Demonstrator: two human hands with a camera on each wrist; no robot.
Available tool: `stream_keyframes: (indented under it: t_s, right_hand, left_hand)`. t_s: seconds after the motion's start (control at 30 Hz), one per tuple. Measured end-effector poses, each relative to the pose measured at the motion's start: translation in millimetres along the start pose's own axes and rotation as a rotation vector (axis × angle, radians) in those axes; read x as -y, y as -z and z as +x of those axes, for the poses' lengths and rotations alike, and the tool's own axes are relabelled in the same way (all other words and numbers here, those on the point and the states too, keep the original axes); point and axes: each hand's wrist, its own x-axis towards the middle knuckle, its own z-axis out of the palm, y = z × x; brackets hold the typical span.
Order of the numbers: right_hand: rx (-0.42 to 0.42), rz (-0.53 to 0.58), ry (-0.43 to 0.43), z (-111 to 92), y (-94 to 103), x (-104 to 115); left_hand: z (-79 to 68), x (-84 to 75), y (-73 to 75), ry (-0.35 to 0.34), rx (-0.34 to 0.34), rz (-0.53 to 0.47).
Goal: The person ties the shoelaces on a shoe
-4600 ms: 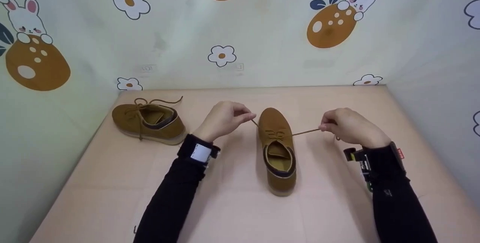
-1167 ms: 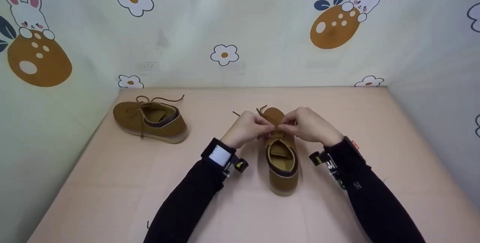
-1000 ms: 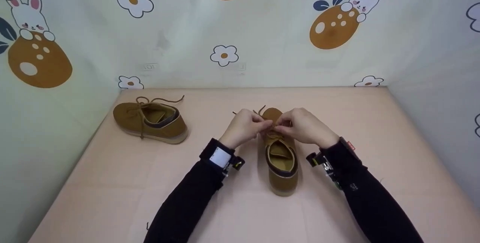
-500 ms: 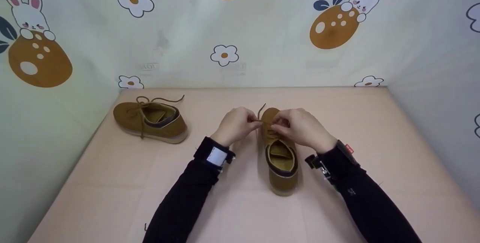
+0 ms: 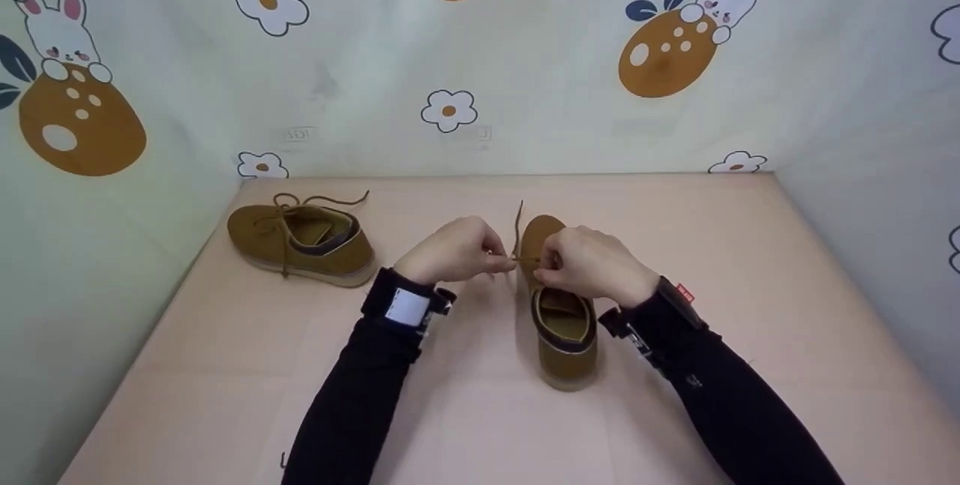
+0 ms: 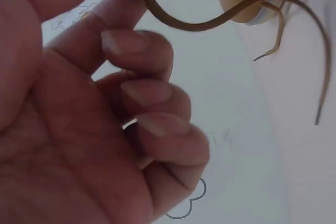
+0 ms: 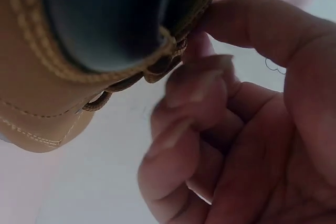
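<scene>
The shoe (image 5: pixel 567 365) stands upright on the counter (image 5: pixel 480 417) before you, toe pointing away. In the last half second your left hand (image 5: pixel 455 251) has shifted outward and your right hand (image 5: pixel 598 264) back toward the shoe's opening. A short strand of lace (image 5: pixel 528 258) now runs straight between them, pinched by your left fingers and apparently your right. That likely keeps it under tension; your right hand hides the lacing.
</scene>
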Motion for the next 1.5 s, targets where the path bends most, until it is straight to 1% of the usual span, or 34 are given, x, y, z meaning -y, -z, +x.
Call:
stream_keyframes:
  t_s: [0.1,0.2,0.37,0.57,0.67,0.77,0.83,0.93,1.0,1.07,1.13,1.23,1.3,1.37,1.5]
  right_hand:
    - [0.046,-0.015,-0.018,3,2.1,2]
    - [0.091,-0.041,-0.022,6,5.6,5]
    - [0.135,-0.076,0.007,8,13.5,11]
    - [0.192,-0.127,0.000,3,23.0,15]
    - [0.209,-0.146,-0.005,3,24.7,14]
    - [0.194,-0.109,-0.039,3,24.0,10]
    - [0.153,-0.051,-0.068,4,22.5,6]
    - [0.086,0.064,-0.108,5,20.5,-1]
    - [0.051,0.124,-0.122,6,19.2,-6]
    - [0.033,0.162,-0.131,7,17.9,-10]
    - [0.021,0.177,-0.133,7,16.6,-13]
    - [0.009,0.193,-0.144,8,15.5,-15]
    - [0.008,0.205,-0.152,9,15.3,-17]
    - [0.007,0.217,-0.157,9,15.1,-18]
    - [0.021,0.248,-0.165,9,15.9,-19]
  left_hand:
    - [-2.7,0.5,4.0,0.003,0.048,-0.041]
    - [-4.3,1.3,5.7,0.010,0.069,-0.043]
    - [-5.3,2.4,6.0,0.006,0.069,-0.034]
    - [-5.5,2.8,8.5,-0.045,0.072,0.003]
    - [-6.3,2.5,9.6,-0.058,0.071,0.023]
    - [-7.4,1.0,10.3,-0.051,0.070,0.040]
    - [-7.7,-0.4,10.3,-0.046,0.077,0.057]
    - [-8.8,-1.9,9.8,-0.037,0.114,0.062]
    - [-9.9,-2.7,9.5,-0.051,0.156,0.043]
    - [-10.9,-4.1,9.3,-0.082,0.195,0.007]
    - [-11.6,-5.5,9.5,-0.129,0.219,-0.050]
    - [-11.5,-8.2,9.5,-0.208,0.214,-0.180]
    - [-10.2,-9.3,8.1,-0.240,0.195,-0.305]
    - [-8.3,-10.9,5.6,-0.252,0.176,-0.456]
    - [-3.5,-14.8,0.2,-0.231,0.134,-0.756]
